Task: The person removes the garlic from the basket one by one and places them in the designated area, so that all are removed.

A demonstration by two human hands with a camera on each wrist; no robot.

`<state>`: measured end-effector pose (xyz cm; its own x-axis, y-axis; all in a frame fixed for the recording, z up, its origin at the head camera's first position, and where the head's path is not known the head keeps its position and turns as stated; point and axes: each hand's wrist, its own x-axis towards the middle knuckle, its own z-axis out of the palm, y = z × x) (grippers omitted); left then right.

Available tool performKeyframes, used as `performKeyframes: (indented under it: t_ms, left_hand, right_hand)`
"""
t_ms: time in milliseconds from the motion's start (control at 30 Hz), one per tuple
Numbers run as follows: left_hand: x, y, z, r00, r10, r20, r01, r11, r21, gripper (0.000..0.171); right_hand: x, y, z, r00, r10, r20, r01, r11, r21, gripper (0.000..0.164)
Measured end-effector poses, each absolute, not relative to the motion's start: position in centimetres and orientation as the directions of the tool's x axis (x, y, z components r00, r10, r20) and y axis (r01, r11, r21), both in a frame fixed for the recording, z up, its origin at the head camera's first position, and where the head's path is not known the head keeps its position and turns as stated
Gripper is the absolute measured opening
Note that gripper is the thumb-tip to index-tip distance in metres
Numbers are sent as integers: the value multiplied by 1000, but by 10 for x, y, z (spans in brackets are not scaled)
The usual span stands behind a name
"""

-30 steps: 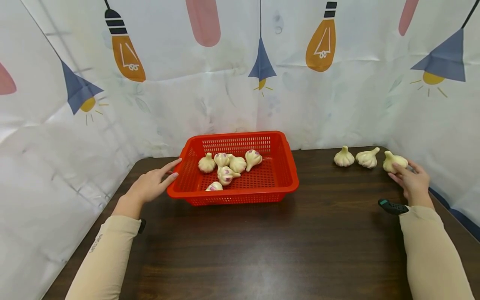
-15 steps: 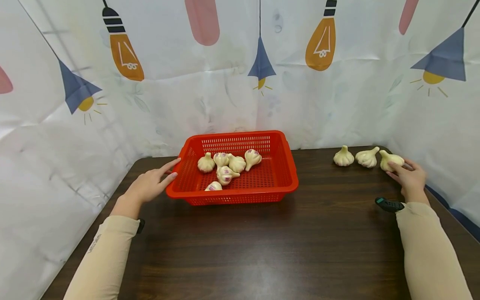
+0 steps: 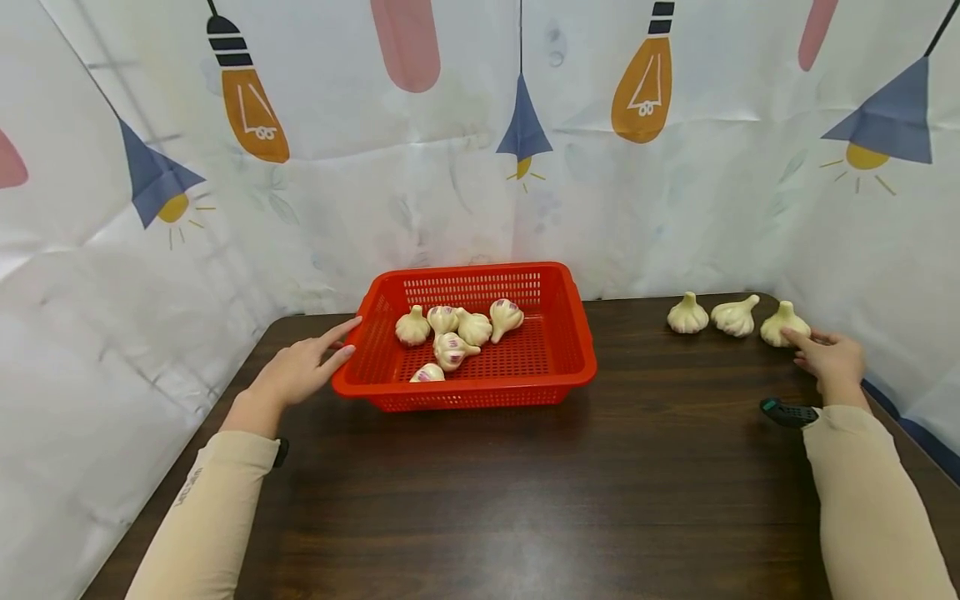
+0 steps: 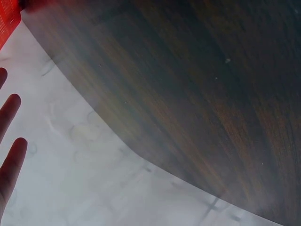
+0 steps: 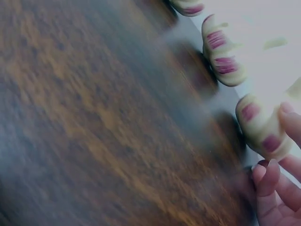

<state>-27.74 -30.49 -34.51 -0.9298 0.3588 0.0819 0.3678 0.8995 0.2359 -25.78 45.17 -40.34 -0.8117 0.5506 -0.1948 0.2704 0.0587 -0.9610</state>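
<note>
My right hand (image 3: 834, 360) is at the right end of a row of pale garlic bulbs, its thumb and fingertips against the last garlic bulb (image 3: 783, 323). That bulb sits upright on the table, stem up. In the right wrist view its purple-marked side (image 5: 263, 125) shows between my fingertips. Left of it are a garlic bulb lying tilted (image 3: 735, 317) and an upright garlic bulb (image 3: 687, 314). My left hand (image 3: 300, 367) has its fingers extended, with the fingertips touching the left rim of the red plastic basket (image 3: 480, 392). Several purple-marked garlic bulbs (image 3: 453, 350) lie inside the basket.
The dark wooden table (image 3: 525, 492) extends toward me. A white curtain (image 3: 450, 208) printed with lamps and bulbs hangs close behind the table and along both sides. A black strap device (image 3: 787, 413) sticks out at my right wrist.
The rightmost garlic bulb went from lying tilted in my right hand to standing upright in the row. My right hand shifted slightly left, then back right. My left hand and the basket stayed put.
</note>
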Motion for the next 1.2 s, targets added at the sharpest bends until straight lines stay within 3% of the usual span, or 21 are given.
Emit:
performKeyframes:
  t_ms: [133,467,567,633,700,1200]
  left_hand:
    - [-277,-304,-344,-929,361,80,370,900,232,65]
    - [-279,-305,-344,-929,362,77,370,901,227,66]
    - [-279,-305,-344,-928,365,80,374,900,225,66]
    - [-279,-305,-344,-927,365,82,374,900,225,66]
    - [-279,-305,-344,-928,364,80,372,900,227,66]
    - [-279,-304,-344,-928,364,82,373,899,229,66]
  right_hand:
    - [-257,454,-402,-828,528,-186,271,87,-959,27]
    - [-256,455,-404,-874,465,-141,192,63,-979,17]
    - [-256,455,-404,-888,442,-128,199,118,-973,37]
    - [-256,454,-404,-899,423,-116,215,194,-957,64]
    - [-255,454,-405,-907,406,-108,222,245,-944,79]
    - [-250,460,-409,-942,335,-33,152,336,-930,86]
